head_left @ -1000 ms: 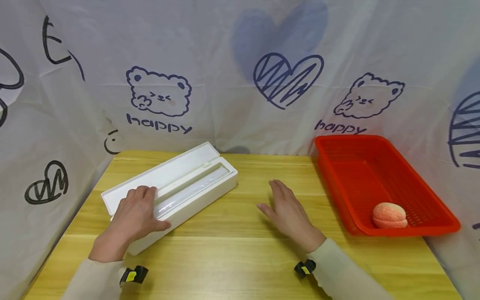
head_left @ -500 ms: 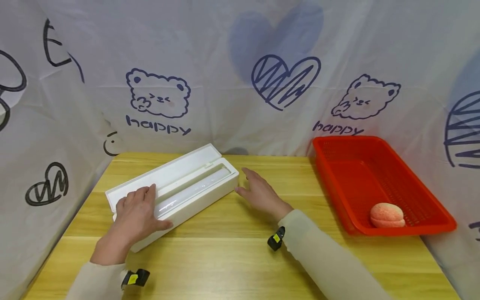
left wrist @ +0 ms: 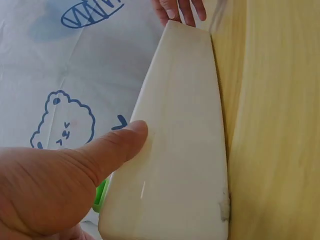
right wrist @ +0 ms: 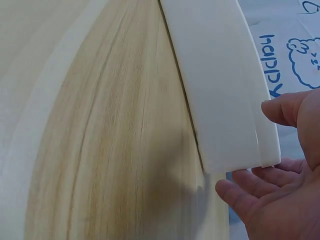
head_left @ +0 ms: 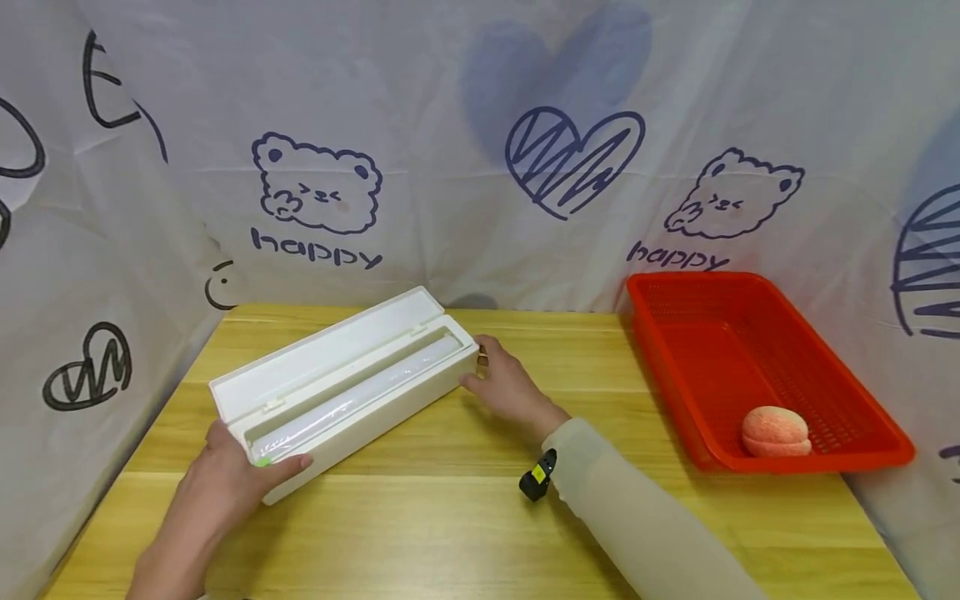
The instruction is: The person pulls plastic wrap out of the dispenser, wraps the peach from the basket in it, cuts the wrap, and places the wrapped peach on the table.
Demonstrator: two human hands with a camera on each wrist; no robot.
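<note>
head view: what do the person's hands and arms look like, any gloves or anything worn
The left hand and right hand are bare, without gloves. On the right is a plain, long cream sleeve, with a small black device at the wrist, marked by a yellow patch. On the left, too little clothing shows to describe.

I've got a yellowish wood table (head_left: 435,533) with banded grain. Behind the table: hung whitish back cloth (head_left: 435,108), creased. Prints on it: left bear (head_left: 318,183) beyond the table's left half, right bear (head_left: 738,196) beyond its right half, "happy" under each; between, a scribbled heart (head_left: 576,158) overlapping a pale blue heart (head_left: 555,62). Left of the table I see a side cloth (head_left: 112,250) with a dark-outlined heart (head_left: 90,367). Right of the table, more cloth, striped print (head_left: 930,258). Light's soft, faint sheen toward the table's near edge.
</note>
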